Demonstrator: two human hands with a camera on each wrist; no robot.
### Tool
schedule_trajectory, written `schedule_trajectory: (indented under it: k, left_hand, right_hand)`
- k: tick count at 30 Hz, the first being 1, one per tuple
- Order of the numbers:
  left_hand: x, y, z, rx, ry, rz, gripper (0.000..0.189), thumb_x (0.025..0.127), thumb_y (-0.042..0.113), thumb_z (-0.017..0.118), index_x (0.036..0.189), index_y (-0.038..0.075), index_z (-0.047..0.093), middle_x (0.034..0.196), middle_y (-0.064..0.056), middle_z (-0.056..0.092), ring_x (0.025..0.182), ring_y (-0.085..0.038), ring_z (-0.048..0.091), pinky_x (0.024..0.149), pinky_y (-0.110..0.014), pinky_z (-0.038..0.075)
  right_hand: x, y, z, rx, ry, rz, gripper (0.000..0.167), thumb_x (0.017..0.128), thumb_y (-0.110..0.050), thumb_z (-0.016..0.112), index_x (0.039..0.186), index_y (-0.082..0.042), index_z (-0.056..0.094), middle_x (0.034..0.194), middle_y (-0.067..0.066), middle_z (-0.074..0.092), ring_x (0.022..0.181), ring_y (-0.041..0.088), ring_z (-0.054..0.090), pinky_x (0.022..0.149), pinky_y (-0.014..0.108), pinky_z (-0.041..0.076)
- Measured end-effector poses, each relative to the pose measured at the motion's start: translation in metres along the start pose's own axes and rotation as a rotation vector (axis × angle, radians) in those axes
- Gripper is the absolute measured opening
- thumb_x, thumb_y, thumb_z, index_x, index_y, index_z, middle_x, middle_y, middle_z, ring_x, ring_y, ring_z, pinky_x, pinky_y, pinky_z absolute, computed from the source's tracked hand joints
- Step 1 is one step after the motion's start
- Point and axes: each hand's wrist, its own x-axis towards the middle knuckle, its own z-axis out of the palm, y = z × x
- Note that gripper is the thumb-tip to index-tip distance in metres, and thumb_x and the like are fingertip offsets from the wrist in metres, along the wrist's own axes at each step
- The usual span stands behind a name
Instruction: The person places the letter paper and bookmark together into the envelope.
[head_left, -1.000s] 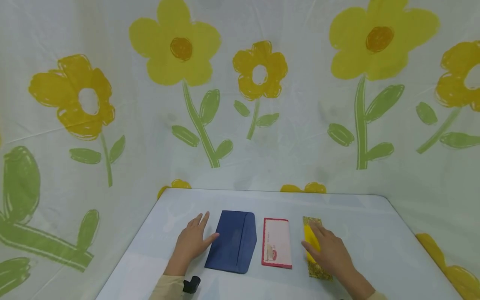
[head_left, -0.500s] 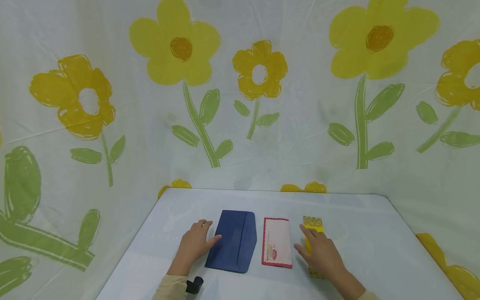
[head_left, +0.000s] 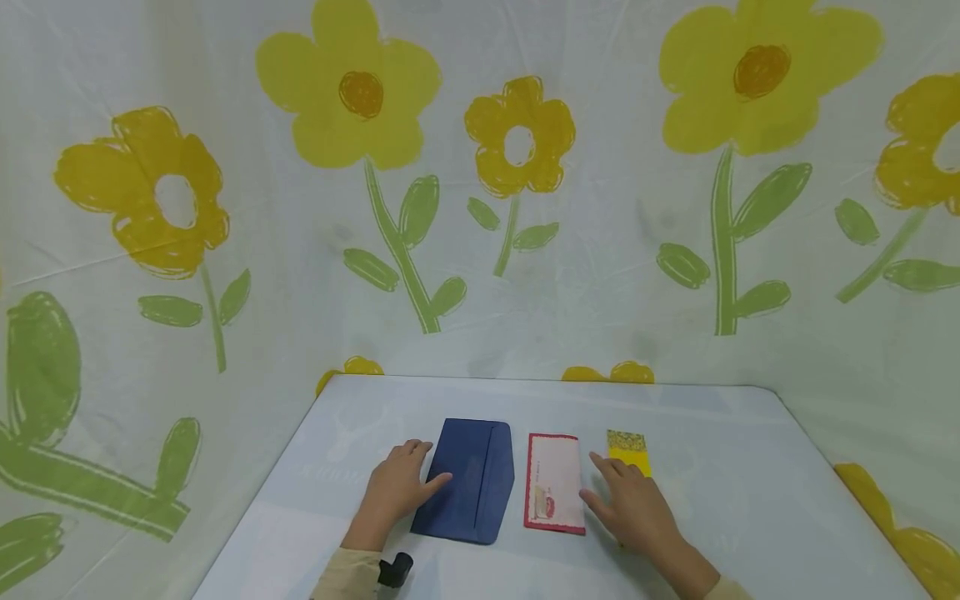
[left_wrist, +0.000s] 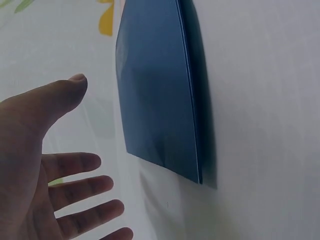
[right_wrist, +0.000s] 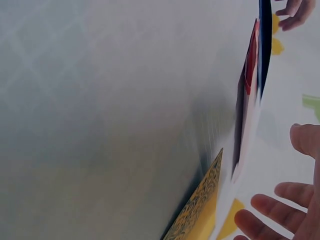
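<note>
A dark blue envelope (head_left: 461, 479) with a pointed flap on its right side lies flat on the white table. Over its left edge hovers my left hand (head_left: 397, 485), fingers spread and holding nothing; the left wrist view shows a gap between the thumb (left_wrist: 62, 97) and the envelope (left_wrist: 155, 90). Right of it lies a pale pink, red-bordered paper piece (head_left: 553, 483), envelope-like, with a small printed picture. My right hand (head_left: 633, 510) hangs over a yellow packet (head_left: 628, 450) with a gold glittery end, hiding most of it. Its fingertips come close to the red border, gripping nothing.
The white tabletop (head_left: 720, 467) has rounded far corners. Behind and beside it hangs a pale curtain (head_left: 600, 292) printed with large yellow flowers. A small black device (head_left: 396, 571) sits at my left wrist, by the beige sleeve (head_left: 347, 575).
My right hand has moved left from the yellow packet toward the red-bordered paper. My left hand has shifted slightly right, its fingers bending a little more. The flat pieces have stayed put.
</note>
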Motion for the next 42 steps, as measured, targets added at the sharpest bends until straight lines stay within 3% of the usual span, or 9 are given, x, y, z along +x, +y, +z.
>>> schedule_trajectory:
  k: [5, 14, 30, 42]
  left_hand:
    - [0.000, 0.002, 0.002, -0.017, -0.011, 0.002, 0.072, 0.090, 0.059, 0.069, 0.136, 0.005, 0.060, 0.136, -0.016, 0.060, 0.122, -0.036, 0.057, 0.096, -0.052, 0.052]
    - [0.000, 0.008, 0.004, -0.057, 0.018, 0.063, 0.071, 0.090, 0.057, 0.071, 0.136, 0.004, 0.060, 0.135, -0.016, 0.060, 0.122, -0.036, 0.057, 0.095, -0.053, 0.052]
    - [0.003, 0.023, 0.012, -0.050, 0.036, 0.073, 0.081, 0.087, 0.059, 0.072, 0.140, 0.000, 0.056, 0.140, -0.023, 0.056, 0.128, -0.042, 0.053, 0.100, -0.059, 0.046]
    - [0.006, 0.030, 0.019, -0.077, 0.016, 0.086, 0.084, 0.086, 0.060, 0.073, 0.144, 0.002, 0.054, 0.147, -0.024, 0.050, 0.133, -0.043, 0.048, 0.105, -0.060, 0.042]
  right_hand:
    - [0.002, -0.003, 0.000, 0.002, -0.013, 0.007, 0.073, 0.089, -0.048, 0.074, 0.148, -0.012, 0.052, 0.139, 0.017, 0.058, 0.119, 0.038, 0.056, 0.102, 0.062, 0.045]
    - [0.003, -0.009, 0.001, 0.017, -0.011, 0.003, 0.072, 0.087, -0.046, 0.076, 0.146, -0.012, 0.055, 0.137, 0.018, 0.059, 0.117, 0.039, 0.056, 0.102, 0.062, 0.045]
    - [0.003, -0.016, 0.008, 0.011, 0.012, -0.010, 0.070, 0.086, -0.046, 0.076, 0.145, -0.013, 0.057, 0.135, 0.016, 0.061, 0.117, 0.037, 0.057, 0.102, 0.061, 0.046]
    - [0.002, -0.023, 0.008, 0.009, 0.026, -0.008, 0.069, 0.087, -0.045, 0.076, 0.145, -0.013, 0.056, 0.135, 0.016, 0.061, 0.116, 0.036, 0.057, 0.102, 0.059, 0.047]
